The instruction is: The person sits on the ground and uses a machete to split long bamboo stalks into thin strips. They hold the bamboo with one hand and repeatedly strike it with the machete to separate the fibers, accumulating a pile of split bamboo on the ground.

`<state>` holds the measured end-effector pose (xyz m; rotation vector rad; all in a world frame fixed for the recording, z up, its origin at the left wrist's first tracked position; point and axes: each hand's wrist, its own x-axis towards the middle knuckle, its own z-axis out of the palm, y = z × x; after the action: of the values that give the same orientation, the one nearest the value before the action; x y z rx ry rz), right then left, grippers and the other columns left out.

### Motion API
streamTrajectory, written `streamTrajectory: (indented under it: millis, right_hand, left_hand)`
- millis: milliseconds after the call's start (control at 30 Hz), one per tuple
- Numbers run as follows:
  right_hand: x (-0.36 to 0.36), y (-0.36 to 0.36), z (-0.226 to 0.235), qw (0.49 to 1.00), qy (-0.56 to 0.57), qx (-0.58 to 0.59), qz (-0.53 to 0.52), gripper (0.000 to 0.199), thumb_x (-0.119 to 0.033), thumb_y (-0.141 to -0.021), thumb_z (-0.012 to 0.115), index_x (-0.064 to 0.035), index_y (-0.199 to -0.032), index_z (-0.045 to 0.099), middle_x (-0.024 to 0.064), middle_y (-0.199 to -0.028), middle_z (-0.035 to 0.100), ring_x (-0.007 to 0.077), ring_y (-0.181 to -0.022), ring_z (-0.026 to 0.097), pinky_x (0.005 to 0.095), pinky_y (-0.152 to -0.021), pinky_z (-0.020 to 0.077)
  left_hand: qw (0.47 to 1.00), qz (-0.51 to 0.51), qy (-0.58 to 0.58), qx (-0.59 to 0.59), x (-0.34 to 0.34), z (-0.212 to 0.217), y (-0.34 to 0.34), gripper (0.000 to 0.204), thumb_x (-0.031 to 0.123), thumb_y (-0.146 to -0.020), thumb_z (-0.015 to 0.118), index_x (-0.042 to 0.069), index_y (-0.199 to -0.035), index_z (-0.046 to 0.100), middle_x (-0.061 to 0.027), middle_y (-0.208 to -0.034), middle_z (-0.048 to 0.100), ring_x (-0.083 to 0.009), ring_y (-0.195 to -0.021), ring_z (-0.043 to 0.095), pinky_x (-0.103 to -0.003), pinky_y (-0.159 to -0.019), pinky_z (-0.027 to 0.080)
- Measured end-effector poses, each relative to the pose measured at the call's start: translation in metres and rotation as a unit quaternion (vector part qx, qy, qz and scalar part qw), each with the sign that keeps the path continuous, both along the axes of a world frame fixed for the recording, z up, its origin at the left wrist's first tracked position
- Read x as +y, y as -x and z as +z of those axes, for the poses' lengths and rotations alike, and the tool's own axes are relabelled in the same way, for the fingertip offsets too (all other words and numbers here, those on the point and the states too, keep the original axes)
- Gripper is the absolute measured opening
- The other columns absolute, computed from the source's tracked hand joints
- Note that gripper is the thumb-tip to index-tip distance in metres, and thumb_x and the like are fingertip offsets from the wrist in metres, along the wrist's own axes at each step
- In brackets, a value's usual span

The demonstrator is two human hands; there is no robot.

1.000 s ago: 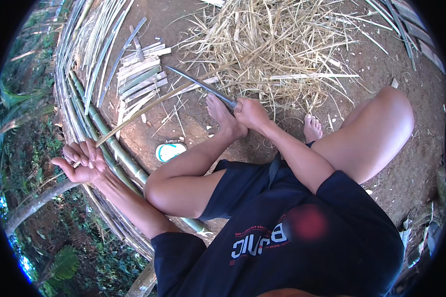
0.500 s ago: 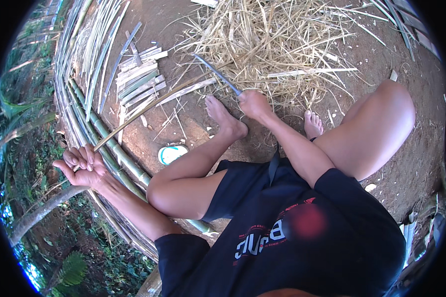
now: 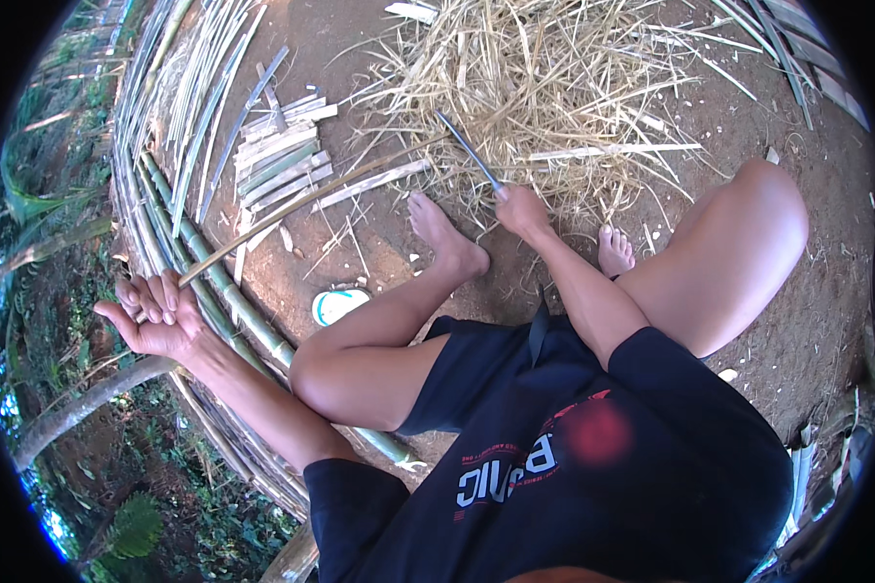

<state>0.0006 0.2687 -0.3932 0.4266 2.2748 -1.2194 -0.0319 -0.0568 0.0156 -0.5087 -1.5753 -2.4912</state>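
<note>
My left hand (image 3: 158, 316), palm turned up and thumb held apart, has its fingers curled on the near end of a long thin bamboo strip (image 3: 301, 202). The strip slants away to the upper right, its far end reaching the pile of shavings. In my right hand (image 3: 523, 212) is a knife (image 3: 472, 153), gripped by its handle. Its narrow blade points up and left, with the tip close to the strip's far end. Whether blade and strip touch, I cannot tell.
Pale shavings (image 3: 544, 78) are heaped on the soil ahead. Cut bamboo pieces (image 3: 280, 160) lie left of centre, near long strips (image 3: 209, 87). Green bamboo poles (image 3: 233, 291) run beside my left arm. A white sandal (image 3: 338, 306) sits by my bent leg.
The knife has moved to the right with my right hand, and its blade points more steeply away. My left hand has shifted slightly left, still holding the strip.
</note>
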Motion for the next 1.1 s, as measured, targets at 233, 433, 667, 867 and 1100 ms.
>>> streamTrajectory:
  millis: [233, 433, 667, 867, 1100]
  right_hand:
    - [0.030, 0.003, -0.036, 0.998, -0.028, -0.045, -0.018, 0.028, -0.025, -0.085, 0.056, -0.0027, -0.097, 0.066, 0.0216, -0.089, 0.068, 0.0366, -0.084, 0.066, 0.0453, -0.074, 0.0512]
    - [0.008, -0.006, 0.014, 0.999, -0.025, -0.041, -0.019, 0.056, -0.030, -0.081, 0.066, -0.0066, -0.129, 0.049, 0.0228, -0.117, 0.058, 0.0371, -0.112, 0.056, 0.0429, -0.097, 0.0440]
    - [-0.002, 0.008, 0.095, 0.966, -0.016, 0.257, 0.024, 0.085, -0.030, -0.078, 0.073, -0.0098, -0.145, 0.024, 0.0190, -0.143, 0.027, 0.0372, -0.134, 0.027, 0.0489, -0.114, 0.0222]
    - [0.010, 0.020, 0.097, 0.950, 0.022, 0.304, -0.070, 0.081, -0.032, -0.078, 0.074, -0.0080, -0.142, 0.029, 0.0180, -0.141, 0.032, 0.0354, -0.134, 0.029, 0.0476, -0.112, 0.0245]
    - [0.014, 0.016, 0.107, 0.931, 0.035, 0.336, -0.138, 0.061, -0.033, -0.083, 0.071, -0.0043, -0.130, 0.045, 0.0175, -0.126, 0.046, 0.0309, -0.119, 0.041, 0.0450, -0.104, 0.0322]
  left_hand:
    - [0.994, -0.103, -0.033, 0.015, -0.006, 0.013, 0.005, 0.046, 0.044, -0.098, 0.047, 0.006, -0.074, 0.056, 0.0016, -0.045, 0.037, -0.0090, -0.036, 0.026, -0.025, -0.038, 0.025]
    - [0.998, -0.029, -0.053, 0.037, 0.001, 0.061, -0.020, 0.037, 0.037, -0.096, 0.055, 0.003, -0.082, 0.051, 0.0012, -0.046, 0.039, -0.0083, -0.036, 0.033, -0.023, -0.042, 0.032]
    - [0.994, -0.097, -0.044, 0.009, 0.018, 0.118, 0.012, 0.028, 0.028, -0.099, 0.050, 0.002, -0.091, 0.047, 0.0038, -0.048, 0.037, -0.0073, -0.037, 0.036, -0.021, -0.043, 0.032]
    - [0.994, -0.085, -0.039, -0.056, 0.053, 0.165, 0.060, 0.022, 0.019, -0.099, 0.046, -0.003, -0.097, 0.045, 0.0035, -0.051, 0.032, -0.0071, -0.036, 0.029, -0.021, -0.043, 0.032]
    - [0.996, 0.011, 0.003, -0.084, 0.084, 0.187, 0.110, 0.030, 0.014, -0.098, 0.048, -0.015, -0.105, 0.050, 0.0023, -0.054, 0.032, -0.0074, -0.042, 0.030, -0.023, -0.051, 0.036]
